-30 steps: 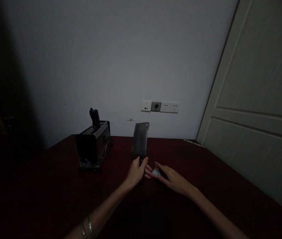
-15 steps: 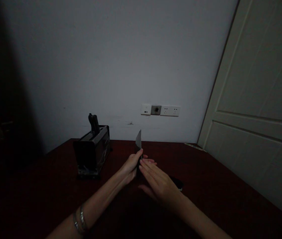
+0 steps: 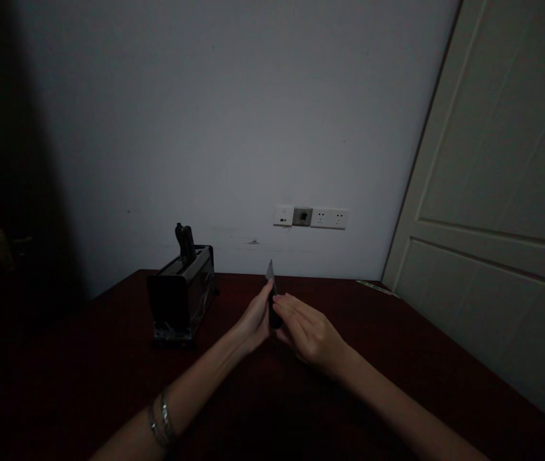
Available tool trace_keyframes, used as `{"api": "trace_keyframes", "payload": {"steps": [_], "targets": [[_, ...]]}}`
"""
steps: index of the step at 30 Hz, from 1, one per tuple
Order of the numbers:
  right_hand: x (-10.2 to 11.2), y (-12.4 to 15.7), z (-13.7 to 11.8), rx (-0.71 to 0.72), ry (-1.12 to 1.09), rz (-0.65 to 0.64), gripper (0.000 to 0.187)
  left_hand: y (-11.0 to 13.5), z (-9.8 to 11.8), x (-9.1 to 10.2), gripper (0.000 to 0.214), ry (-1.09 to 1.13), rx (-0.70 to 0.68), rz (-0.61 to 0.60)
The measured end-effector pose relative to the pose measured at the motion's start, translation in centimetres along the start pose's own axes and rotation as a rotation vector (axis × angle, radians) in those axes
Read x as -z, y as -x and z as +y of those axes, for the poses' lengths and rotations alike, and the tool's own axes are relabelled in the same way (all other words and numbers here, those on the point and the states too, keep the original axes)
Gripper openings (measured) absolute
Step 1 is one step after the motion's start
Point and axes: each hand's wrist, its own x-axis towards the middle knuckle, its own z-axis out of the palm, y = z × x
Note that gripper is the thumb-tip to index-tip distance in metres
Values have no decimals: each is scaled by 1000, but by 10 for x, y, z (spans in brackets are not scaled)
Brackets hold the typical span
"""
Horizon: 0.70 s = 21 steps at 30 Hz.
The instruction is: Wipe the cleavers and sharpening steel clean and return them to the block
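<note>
A knife (image 3: pixel 274 315) with a dark handle and a pale blade is held upright over the table, its blade pointing away from me. My left hand (image 3: pixel 253 321) grips it from the left, thumb stretched along the side near the blade. From the right, my right hand (image 3: pixel 309 331) closes on the handle, its fingers bent over it near the butt end. Part of the handle is hidden by the fingers of both hands. To the left stands a dark knife block (image 3: pixel 180 288) with black handles (image 3: pixel 186 242) sticking out of its top.
The dark red table (image 3: pixel 243 397) reaches back to a pale wall (image 3: pixel 205 128). Sockets and a switch (image 3: pixel 310 217) sit low on that wall. A panelled white door (image 3: pixel 493 224) bounds the right side. A thin flat strip (image 3: pixel 376 288) lies at the far right table edge.
My right hand has gone from lying flat against the knife to curling round its handle. The knife has tipped slightly. A dark object behind my right hand no longer shows.
</note>
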Motion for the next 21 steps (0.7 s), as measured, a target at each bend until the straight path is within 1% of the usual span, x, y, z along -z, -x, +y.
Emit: {"api": "trace_keyframes", "payload": {"steps": [3, 6, 9, 11, 13, 14, 15, 17, 19, 20, 21], "targets": [[9, -14, 18, -16, -20, -4, 39, -1, 2, -5, 42, 86, -77, -115], [16, -26, 36, -126, -73, -65, 34, 0, 6, -12, 47, 183, -90, -232], [22, -38, 51, -222, -118, -126, 33, 12, 10, -22, 44, 225, -62, -260], [27, -45, 59, -262, -125, -131, 33, 27, 16, -30, 45, 137, -26, -253], [32, -51, 65, -308, -138, -126, 32, 44, 25, -36, 47, -49, -41, -242], [35, -53, 68, -333, -153, -122, 31, 51, 31, -37, 45, -160, -92, -222], [37, -55, 71, -355, -174, -116, 30, 57, 38, -38, 42, -270, -177, -182], [43, -58, 77, -392, -229, -90, 26, 64, 53, -38, 33, -473, -412, -56], [48, -61, 83, -428, -278, -49, 25, 62, 68, -35, 25, -662, -620, 62], [51, -62, 85, -450, -299, -32, 24, 59, 75, -34, 22, -751, -690, 89], [53, -63, 87, -472, -318, -17, 24, 54, 81, -32, 22, -835, -731, 89]]}}
